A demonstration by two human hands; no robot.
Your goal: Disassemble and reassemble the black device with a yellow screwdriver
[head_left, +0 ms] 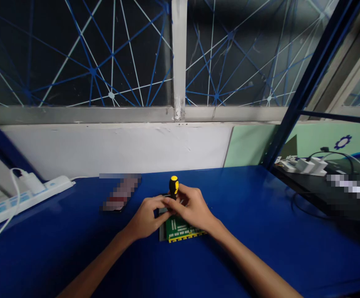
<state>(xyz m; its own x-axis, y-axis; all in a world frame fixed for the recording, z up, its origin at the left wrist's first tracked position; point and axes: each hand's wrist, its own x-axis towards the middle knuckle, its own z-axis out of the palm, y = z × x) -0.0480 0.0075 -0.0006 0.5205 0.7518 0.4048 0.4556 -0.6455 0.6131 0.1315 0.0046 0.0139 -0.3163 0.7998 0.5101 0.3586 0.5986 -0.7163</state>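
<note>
A green circuit board [180, 231] lies flat on the blue table [244, 231] in front of me. A screwdriver with a yellow and black handle [174, 186] stands upright over the board's far end. My right hand [192, 207] is closed round the screwdriver's shaft just below the handle. My left hand [147, 217] rests on the board's left edge with its fingers curled, and its fingertips meet the right hand near the screwdriver's lower part. The tip of the screwdriver is hidden behind my fingers.
A white power strip [21, 194] with a plugged-in charger and cable lies at the table's far left. A blurred dark object [120, 193] sits behind the board. On the right, a black surface [328, 186] carries white adapters [303, 164] and cables. A white wall and windows rise behind.
</note>
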